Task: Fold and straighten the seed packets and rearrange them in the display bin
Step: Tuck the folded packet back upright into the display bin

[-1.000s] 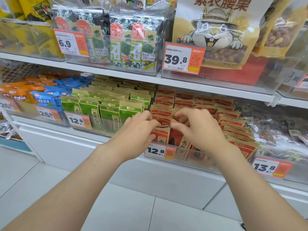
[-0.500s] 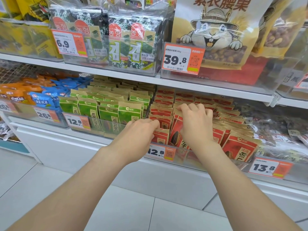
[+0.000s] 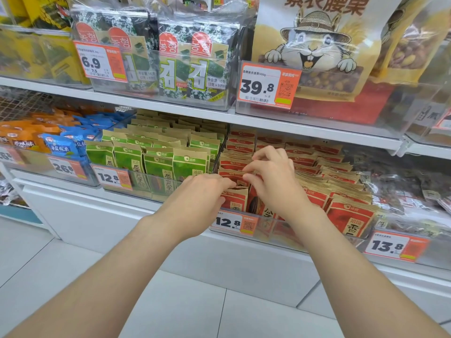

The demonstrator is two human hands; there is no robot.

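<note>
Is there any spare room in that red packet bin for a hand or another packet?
Only at the front: a looser stretch between the upright front-left red packet and the front-right stack, partly hidden by the right hand. The rows behind are packed tight; the green packets fill their bin too. A hand can pass above them, under the shelf.

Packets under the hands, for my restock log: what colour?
Red packets with tan tops; head view.

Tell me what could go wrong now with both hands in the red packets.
1. The left hand pinches the front packet by its top; a hard pull might crease or tear it.
2. The right hand grips the rear packets, so a shove could make the leaning rows beside it slump over.
</note>
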